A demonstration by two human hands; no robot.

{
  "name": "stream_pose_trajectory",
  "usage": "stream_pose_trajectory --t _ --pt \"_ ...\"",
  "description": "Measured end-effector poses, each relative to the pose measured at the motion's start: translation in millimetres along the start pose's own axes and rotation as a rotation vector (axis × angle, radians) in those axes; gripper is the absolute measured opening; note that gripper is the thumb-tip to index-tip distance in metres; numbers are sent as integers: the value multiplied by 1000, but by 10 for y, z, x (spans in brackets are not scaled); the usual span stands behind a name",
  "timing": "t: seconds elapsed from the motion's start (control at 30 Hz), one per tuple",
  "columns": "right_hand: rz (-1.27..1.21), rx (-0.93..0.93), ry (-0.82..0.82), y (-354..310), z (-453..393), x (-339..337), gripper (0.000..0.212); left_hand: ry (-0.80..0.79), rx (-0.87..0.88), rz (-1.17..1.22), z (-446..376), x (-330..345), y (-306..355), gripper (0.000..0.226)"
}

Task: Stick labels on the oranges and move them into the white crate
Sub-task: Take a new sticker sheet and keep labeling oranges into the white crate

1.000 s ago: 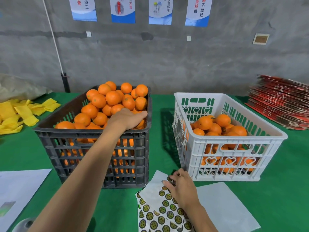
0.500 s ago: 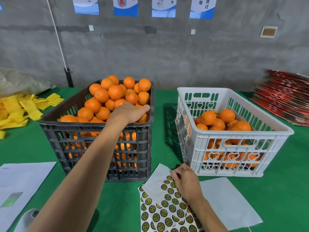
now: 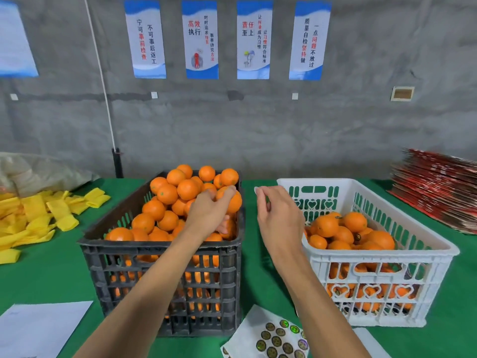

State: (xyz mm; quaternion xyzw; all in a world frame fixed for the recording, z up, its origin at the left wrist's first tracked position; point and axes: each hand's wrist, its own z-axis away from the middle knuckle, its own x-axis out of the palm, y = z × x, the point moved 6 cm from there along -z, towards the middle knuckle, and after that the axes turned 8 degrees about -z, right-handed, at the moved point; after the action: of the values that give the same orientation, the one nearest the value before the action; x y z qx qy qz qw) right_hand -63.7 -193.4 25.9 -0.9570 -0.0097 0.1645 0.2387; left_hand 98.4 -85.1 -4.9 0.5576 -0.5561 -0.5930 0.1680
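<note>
An orange at the top of the heap is gripped by the curled fingers of the left hand, near the right rim of the black crate at the middle of the frame. Just to the right, a small pale label is pinched between the thumb and fingertips of the right hand, held in the air over the gap between the two crates. Orange and label are close but not yet touching.

The labelling step appears to be in hand: fruit picked, sticker peeled, the two being brought together. The next move calls for the label to be pressed flat onto the peel, then the orange to be carried right and set among the fruit already lying in the white crate.

Further out, a sticker sheet with dark round labels lies at the bottom centre on the green surface. Yellow foam sleeves are scattered at the left, and red flattened cartons are stacked at the right edge.
</note>
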Motion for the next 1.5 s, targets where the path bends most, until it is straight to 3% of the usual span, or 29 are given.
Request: stream_pose_trajectory --t 0.13,0.27,0.4,0.47,0.5,0.57,0.67,0.73,0.8,0.9,1.03,1.2,1.33,1.5 --pt "52 -44 -118 -191 -235 261 26 -45 37 114 1 -10 177 75" --pt "-285 -55 -289 -130 -260 389 26 -46 20 176 9 -116 226 67" --pt "-223 -8 -473 -73 -116 548 55 -14 70 60 -42 -93 356 68" --pt "-340 154 -387 58 -74 529 75 13 178 -179 -98 28 536 80" --pt "-411 254 -283 168 -70 477 72 -6 209 -254 -115 117 615 86" --pt "-535 463 -72 420 -43 344 45 -115 222 -243 -162 321 710 88" --pt "-945 864 165 800 36 310 40 -134 192 -118 -289 367 667 64" --pt "-1216 1016 291 947 58 312 40 -23 233 -334 -511 218 524 44" --pt "-1325 1050 348 1029 44 302 34 37 185 -651 -785 76 275 32" --pt "-1321 1047 357 1102 42 347 28 46 55 -969 -1105 -143 -80 56" --pt "-1264 995 277 1139 70 523 12 -66 -62 -1167 -1370 -252 -513 65" --pt "-1238 1012 158 1091 247 737 24 -93 -38 -1222 -1521 -267 -565 59" --pt "-1201 1016 117 1026 405 783 21 -48 0 -1217 -1375 -310 -378 55" --pt "-1070 989 -12 1023 703 854 18 -109 104 -986 -868 -171 7 57"
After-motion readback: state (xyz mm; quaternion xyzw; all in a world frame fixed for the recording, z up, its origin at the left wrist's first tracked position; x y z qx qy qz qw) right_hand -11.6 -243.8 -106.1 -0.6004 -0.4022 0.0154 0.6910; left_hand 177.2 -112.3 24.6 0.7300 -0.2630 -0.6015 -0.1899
